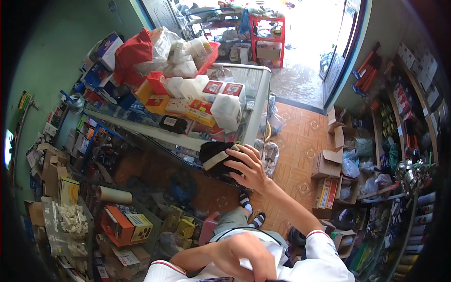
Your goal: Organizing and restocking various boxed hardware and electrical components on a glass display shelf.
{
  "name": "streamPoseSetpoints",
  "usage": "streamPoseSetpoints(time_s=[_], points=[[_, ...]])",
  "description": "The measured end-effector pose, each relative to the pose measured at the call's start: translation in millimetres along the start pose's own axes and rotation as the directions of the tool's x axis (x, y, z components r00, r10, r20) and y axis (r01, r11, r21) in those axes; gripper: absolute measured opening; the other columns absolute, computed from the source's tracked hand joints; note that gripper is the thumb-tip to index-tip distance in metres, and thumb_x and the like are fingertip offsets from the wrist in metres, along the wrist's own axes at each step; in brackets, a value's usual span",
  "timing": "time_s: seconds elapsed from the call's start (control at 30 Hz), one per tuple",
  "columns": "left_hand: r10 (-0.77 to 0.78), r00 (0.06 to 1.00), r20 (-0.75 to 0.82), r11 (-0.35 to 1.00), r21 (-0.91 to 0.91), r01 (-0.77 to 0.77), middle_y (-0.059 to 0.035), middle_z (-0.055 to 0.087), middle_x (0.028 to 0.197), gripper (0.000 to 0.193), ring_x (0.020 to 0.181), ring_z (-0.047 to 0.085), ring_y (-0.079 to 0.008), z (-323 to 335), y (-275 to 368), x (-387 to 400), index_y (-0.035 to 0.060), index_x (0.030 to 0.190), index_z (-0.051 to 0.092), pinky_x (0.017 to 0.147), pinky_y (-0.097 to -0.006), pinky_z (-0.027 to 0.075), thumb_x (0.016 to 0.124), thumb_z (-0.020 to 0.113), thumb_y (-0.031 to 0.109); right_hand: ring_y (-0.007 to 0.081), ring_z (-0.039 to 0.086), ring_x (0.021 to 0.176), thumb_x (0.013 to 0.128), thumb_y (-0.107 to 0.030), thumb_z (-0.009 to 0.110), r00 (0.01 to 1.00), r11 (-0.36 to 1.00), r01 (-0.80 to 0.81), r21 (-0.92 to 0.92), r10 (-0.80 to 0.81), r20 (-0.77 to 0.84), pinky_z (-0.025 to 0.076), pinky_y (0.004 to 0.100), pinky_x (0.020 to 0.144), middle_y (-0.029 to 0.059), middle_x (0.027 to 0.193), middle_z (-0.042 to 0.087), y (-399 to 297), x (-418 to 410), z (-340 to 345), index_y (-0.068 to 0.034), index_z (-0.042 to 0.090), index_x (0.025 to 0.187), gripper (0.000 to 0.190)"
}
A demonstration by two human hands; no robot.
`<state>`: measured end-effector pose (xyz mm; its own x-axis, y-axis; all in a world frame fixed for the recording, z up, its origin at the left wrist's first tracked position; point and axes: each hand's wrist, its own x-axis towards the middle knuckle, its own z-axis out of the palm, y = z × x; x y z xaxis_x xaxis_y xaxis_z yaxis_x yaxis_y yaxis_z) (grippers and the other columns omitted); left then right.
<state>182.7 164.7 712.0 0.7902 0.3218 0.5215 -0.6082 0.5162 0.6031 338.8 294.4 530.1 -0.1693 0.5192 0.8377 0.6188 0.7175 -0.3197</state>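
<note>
My right hand (248, 165) grips a black item with a pale beige strip (216, 158), perhaps of fabric, at the near corner of a glass display counter (259, 102). The fingers spread over its right side, and the thumb is partly hidden. My left hand (250, 255) is bent in front of my chest with its fingers curled; whether it holds anything is hidden. White plastic containers (227, 111), small yellow and red boxes (201, 112) and a black pouch-like item (172, 123) lie on the counter beyond my right hand.
A red cloth (134, 53) and a red basket (210, 56) are heaped on the counter's far side. Cartons (327, 164) line the shelves at right. An orange box (118, 225) stands at lower left. Tiled floor (296, 155) leads to a bright doorway.
</note>
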Motion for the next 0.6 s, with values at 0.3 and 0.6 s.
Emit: streamPoseSetpoints(time_s=[0.3,0.6], points=[[0.616,0.788,0.000,0.714,-0.422,-0.559,-0.0278,0.072,0.085,0.009,0.070,0.070,-0.0358,-21.4,-29.6,87.5,-0.0131,0.093,0.074,0.064,-0.0450,0.059,0.093,0.076,-0.004,0.0335,0.065,0.120,0.079,-0.013,0.080,0.932,0.964,-0.255,0.076,0.224,0.284,0.051,0.0460,0.101,0.0099,0.131,0.068,33.8,-160.2,-55.0,-0.013,0.068,0.128,0.050],[0.554,0.831,-0.057,0.814,-0.173,-0.554,-0.0239,0.073,0.086,0.008,0.072,0.070,-0.0305,-62.1,9.9,126.4,-0.0089,0.091,0.080,0.065,-0.0369,0.058,0.090,0.081,-0.001,0.0413,0.069,0.111,0.098,-0.018,0.066,-0.033,-0.135,-0.965,-0.226,0.913,-0.406,0.053,0.0466,0.099,0.0218,0.118,0.073,-34.4,-437.0,-120.1,-0.002,0.068,0.123,0.030]])
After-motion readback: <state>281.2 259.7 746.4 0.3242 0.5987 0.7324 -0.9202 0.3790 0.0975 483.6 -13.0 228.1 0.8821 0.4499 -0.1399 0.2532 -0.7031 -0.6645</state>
